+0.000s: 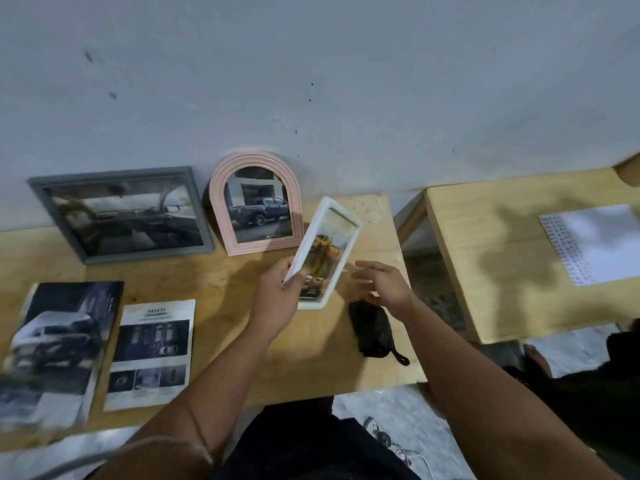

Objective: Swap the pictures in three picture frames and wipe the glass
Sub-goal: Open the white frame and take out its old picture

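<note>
White frame [327,251] tilted in left hand [277,296], right hand [384,282] beside.

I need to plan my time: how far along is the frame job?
Nothing shows as finished: the grey frame and pink arched frame lean on the wall, pictures inside. In hand: the left hand holds the white frame, the right hand open beside it. Left: loose prints and a dark cloth lie unused.

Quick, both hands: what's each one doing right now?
Left hand: closed on the white frame.
Right hand: open, empty, beside the frame.
</note>
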